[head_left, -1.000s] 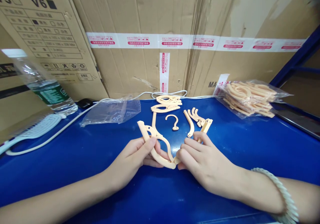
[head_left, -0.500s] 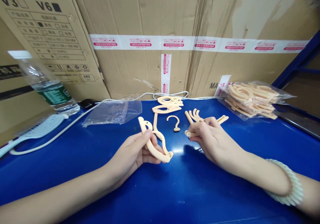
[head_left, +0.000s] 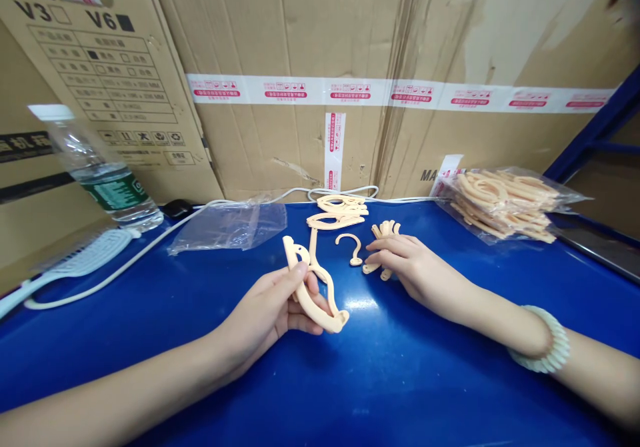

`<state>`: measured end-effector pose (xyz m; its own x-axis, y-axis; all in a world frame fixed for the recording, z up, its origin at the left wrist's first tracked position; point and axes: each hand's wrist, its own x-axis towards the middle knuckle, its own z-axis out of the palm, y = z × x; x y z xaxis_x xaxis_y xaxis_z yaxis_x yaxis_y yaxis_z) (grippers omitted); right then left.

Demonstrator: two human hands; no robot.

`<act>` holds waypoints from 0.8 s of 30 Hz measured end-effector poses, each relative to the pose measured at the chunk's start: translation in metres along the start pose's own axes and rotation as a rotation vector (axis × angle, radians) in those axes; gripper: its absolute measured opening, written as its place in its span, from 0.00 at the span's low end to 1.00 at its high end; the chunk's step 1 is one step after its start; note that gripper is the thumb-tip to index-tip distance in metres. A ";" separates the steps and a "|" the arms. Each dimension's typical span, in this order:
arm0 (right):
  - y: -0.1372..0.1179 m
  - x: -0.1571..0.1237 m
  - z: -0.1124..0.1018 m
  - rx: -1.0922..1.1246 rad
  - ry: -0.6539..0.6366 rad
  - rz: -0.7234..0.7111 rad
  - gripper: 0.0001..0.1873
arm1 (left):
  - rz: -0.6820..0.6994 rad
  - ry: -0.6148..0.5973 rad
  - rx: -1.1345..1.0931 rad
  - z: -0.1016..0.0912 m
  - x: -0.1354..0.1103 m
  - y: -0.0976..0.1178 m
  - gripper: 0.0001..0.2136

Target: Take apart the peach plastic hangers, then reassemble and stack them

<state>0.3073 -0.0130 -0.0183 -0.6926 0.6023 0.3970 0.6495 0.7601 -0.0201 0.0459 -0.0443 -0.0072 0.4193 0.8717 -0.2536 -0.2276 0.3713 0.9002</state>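
My left hand (head_left: 270, 310) is closed round a peach plastic hanger arm (head_left: 313, 290), held tilted above the blue table (head_left: 390, 380). My right hand (head_left: 410, 267) lies over a small pile of curved peach pieces (head_left: 383, 234), fingers extended and touching them; whether it grips one is hidden. A loose peach hook (head_left: 350, 247) lies between the two hands. Behind it sits a stack of assembled peach hangers (head_left: 337, 210).
A clear bag of peach hanger parts (head_left: 505, 200) lies at the right rear. An empty plastic bag (head_left: 230, 224), a water bottle (head_left: 103, 170), a white comb (head_left: 75, 260) and a white cable (head_left: 150, 247) are on the left. Cardboard boxes (head_left: 325, 67) wall the back.
My right hand let go of the hanger arm's end, moved back to the pile of curved pieces and set down the straight piece it carried. My left hand kept the hanger arm.
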 end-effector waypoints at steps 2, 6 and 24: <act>0.001 0.000 -0.001 0.023 0.001 0.000 0.20 | 0.004 -0.013 -0.001 0.000 0.000 0.000 0.16; -0.002 0.001 -0.007 0.090 -0.036 0.007 0.20 | 0.009 -0.027 0.003 -0.001 0.000 0.000 0.16; -0.035 0.001 -0.015 0.130 0.073 -0.130 0.17 | 0.051 -0.061 0.048 -0.002 -0.002 0.002 0.15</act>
<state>0.2885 -0.0428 -0.0032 -0.7404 0.4813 0.4692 0.5066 0.8584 -0.0810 0.0429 -0.0443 -0.0058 0.4614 0.8674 -0.1861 -0.2083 0.3098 0.9277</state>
